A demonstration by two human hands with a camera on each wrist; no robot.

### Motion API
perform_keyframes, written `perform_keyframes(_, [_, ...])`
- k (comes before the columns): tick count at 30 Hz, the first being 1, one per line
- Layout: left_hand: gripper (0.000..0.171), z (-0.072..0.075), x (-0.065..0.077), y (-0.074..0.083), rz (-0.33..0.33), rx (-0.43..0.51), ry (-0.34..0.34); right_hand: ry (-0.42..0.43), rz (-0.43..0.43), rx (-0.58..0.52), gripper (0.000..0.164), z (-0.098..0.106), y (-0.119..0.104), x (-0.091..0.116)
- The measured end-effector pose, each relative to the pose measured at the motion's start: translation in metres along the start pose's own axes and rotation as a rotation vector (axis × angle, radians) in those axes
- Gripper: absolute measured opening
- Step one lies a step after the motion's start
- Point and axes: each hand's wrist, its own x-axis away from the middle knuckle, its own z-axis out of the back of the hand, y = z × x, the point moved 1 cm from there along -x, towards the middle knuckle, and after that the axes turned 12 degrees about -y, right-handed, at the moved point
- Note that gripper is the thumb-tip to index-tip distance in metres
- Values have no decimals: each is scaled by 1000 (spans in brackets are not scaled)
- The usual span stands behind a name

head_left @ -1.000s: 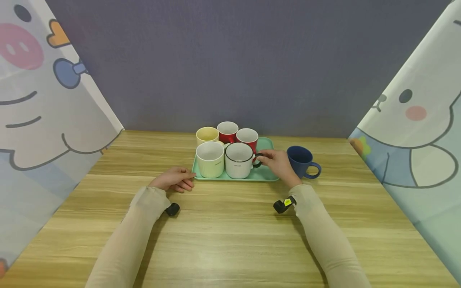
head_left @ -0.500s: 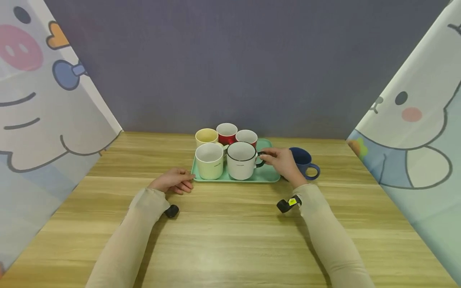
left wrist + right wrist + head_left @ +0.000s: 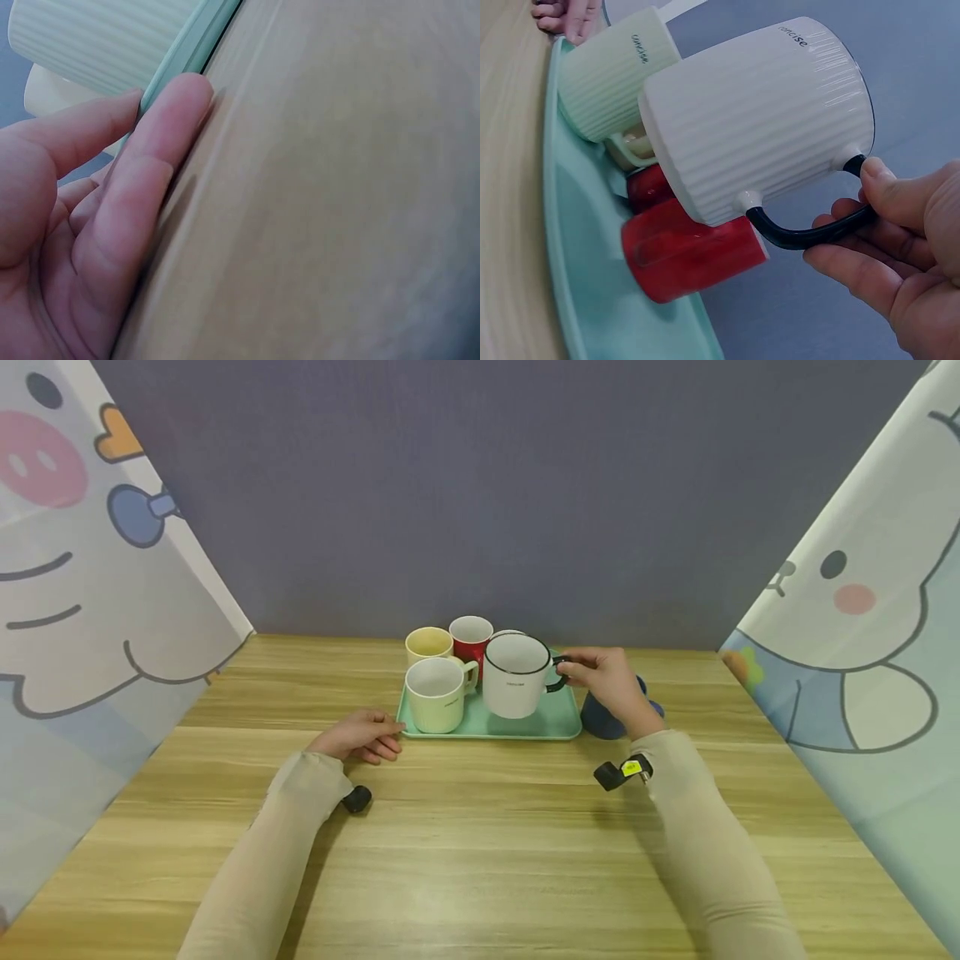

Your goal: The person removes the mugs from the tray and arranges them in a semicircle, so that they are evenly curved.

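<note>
My right hand (image 3: 606, 681) pinches the black handle of a white ribbed mug (image 3: 757, 120) with a black rim, held in the air above the green tray (image 3: 551, 727). At the tray's left front corner, my left hand (image 3: 362, 737) holds the edge; in the left wrist view the thumb lies on the rim and a finger (image 3: 169, 120) at its outer side. A pale green mug (image 3: 435, 697) stands on the tray close to that hand. Behind it are a yellow mug (image 3: 429, 643) and a red mug (image 3: 469, 639). Another red mug (image 3: 690, 247) is mostly hidden behind the white one in the head view.
A dark blue mug (image 3: 600, 718) stands on the wooden table (image 3: 480, 843) right of the tray, partly covered by my right hand. A grey wall (image 3: 480, 493) rises behind the tray. Sheets with cartoon animals hang on both sides.
My right hand has raised the white mug off the tray and moved it up and to the right. The left hand has stayed at the tray's corner.
</note>
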Motion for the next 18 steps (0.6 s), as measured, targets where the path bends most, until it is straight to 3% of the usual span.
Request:
perform_keyframes(4, [28,0,1,0,0,-7,1,35,55,1,24,8,-3,0])
perform_keyframes(18, [31,0,1,0,0,-17,2,182,30,5,29,43,-12,12])
